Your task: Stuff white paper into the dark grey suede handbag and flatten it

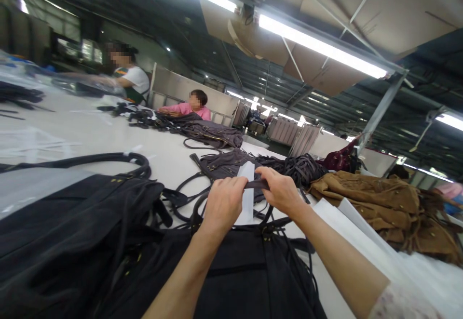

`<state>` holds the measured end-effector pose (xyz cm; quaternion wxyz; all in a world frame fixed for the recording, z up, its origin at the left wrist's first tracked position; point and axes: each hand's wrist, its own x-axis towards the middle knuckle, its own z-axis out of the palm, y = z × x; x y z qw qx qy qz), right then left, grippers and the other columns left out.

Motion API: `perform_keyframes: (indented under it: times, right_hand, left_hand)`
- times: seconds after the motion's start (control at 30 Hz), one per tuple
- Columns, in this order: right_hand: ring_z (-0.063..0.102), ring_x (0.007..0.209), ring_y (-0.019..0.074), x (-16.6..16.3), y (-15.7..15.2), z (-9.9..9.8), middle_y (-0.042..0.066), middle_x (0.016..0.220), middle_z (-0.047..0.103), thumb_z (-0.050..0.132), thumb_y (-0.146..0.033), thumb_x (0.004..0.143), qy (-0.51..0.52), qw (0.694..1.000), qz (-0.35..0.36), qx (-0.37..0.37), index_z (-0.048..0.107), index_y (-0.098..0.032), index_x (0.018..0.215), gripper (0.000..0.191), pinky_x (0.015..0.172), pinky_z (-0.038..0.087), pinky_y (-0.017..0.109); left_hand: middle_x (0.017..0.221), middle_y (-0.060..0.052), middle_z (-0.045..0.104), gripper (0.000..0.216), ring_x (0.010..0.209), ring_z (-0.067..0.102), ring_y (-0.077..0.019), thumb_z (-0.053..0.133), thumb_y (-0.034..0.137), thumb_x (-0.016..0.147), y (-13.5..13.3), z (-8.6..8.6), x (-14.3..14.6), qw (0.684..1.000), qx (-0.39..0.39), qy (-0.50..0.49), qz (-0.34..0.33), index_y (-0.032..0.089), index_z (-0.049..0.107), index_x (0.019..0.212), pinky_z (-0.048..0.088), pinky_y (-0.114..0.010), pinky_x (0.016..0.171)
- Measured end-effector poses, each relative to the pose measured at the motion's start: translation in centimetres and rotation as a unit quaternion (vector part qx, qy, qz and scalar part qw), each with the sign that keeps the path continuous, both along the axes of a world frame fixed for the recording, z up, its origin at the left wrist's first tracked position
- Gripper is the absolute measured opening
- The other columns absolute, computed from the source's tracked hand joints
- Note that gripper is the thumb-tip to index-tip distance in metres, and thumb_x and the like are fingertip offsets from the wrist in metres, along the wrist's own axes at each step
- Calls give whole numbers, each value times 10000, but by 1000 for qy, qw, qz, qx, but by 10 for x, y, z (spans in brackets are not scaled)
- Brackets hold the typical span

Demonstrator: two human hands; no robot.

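Observation:
In front of me lies a black handbag [238,266] with small brass-coloured studs at the base of its handle. My left hand [224,201] is closed around the left part of the raised bag handle [256,184]. Fingers of my right hand [280,189] are wrapped round the same handle a little farther right. Between the two hands a strip of white paper [247,203] hangs at the handle, standing up above it and reaching down behind. Whether either hand also pinches the paper is hidden.
Another black bag [72,232] lies at left, partly under a translucent sheet [32,189]. Dark grey bags [213,133] and straps cover the table [170,165] ahead. Brown bags [369,208] and white sheets [361,232] lie at right. Two people [132,75] are across the table.

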<state>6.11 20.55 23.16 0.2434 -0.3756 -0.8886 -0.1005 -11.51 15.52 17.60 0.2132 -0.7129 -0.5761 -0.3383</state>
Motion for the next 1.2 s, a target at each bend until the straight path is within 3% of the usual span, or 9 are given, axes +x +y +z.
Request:
perform_keyframes:
  times: [0.17,0.33,0.47,0.57,0.7,0.83,0.93,1.1,1.2]
  right_hand:
    - [641,962,217,-3,24,10,19,1032,690,563,-271,830,-12,997,-77,5,574,-280,1132,302,735,436,285]
    - [646,930,229,-9,62,10,16,950,707,533,-397,853,13,985,-168,-18,618,-296,1000,197,716,449,304]
    - [663,928,253,-13,89,-6,59,954,712,515,-288,828,-1,972,-231,-46,646,-265,934,170,721,468,329]
    - [679,914,280,-14,100,-29,117,946,713,458,-162,809,-19,962,-266,-55,647,-216,929,231,739,477,369]
    - [687,891,292,-15,101,-47,146,896,710,427,-160,845,-41,962,-263,-59,638,-189,943,234,757,477,397]
    - [668,941,287,-6,93,-38,112,917,711,494,-343,876,-42,975,-205,-69,642,-225,931,197,775,463,378]
    - [671,869,233,14,86,-28,52,876,716,554,-443,842,-16,981,-167,-100,643,-251,918,225,707,457,301]
    - [635,665,124,48,81,-29,-45,675,676,653,-266,745,18,982,-104,-160,642,-238,834,94,596,412,194]
    - [626,686,118,45,78,-35,-28,696,667,563,-263,834,45,985,-77,-149,599,-207,840,66,628,420,196]
  left_hand:
    - [1010,-61,646,266,980,609,-257,535,146,876,11,-13,-18,996,-34,-75,33,199,550,1136,439,-366,842]
    - [1394,-156,435,941,1175,540,-305,675,312,802,30,-63,-26,975,-44,-198,93,180,78,1517,489,-357,867]
    - [1235,-105,579,780,1009,636,-251,537,142,876,37,-100,-24,966,-166,-172,97,217,108,1523,492,-324,776]
    - [1207,-48,618,592,1065,617,-212,564,170,898,39,-113,-22,968,-198,-141,58,273,333,1433,468,-289,833]
    - [1031,-54,665,266,1016,625,-258,630,215,865,40,-112,-23,961,-215,-144,99,224,572,1124,457,-334,832]
    - [1137,-117,620,456,1071,594,-289,620,168,848,42,-102,-22,956,-205,-158,138,184,460,1275,433,-363,851]
    - [1069,-65,659,294,954,643,-245,499,175,921,44,-95,-20,956,-212,-169,112,235,491,1209,438,-321,748]
    - [1068,-27,672,207,954,646,-222,382,215,976,46,-95,-26,956,-202,-193,91,274,508,1130,420,-289,678]
    - [997,-28,685,173,912,657,-232,399,224,961,47,-98,-34,952,-209,-201,104,256,529,1071,430,-286,651]
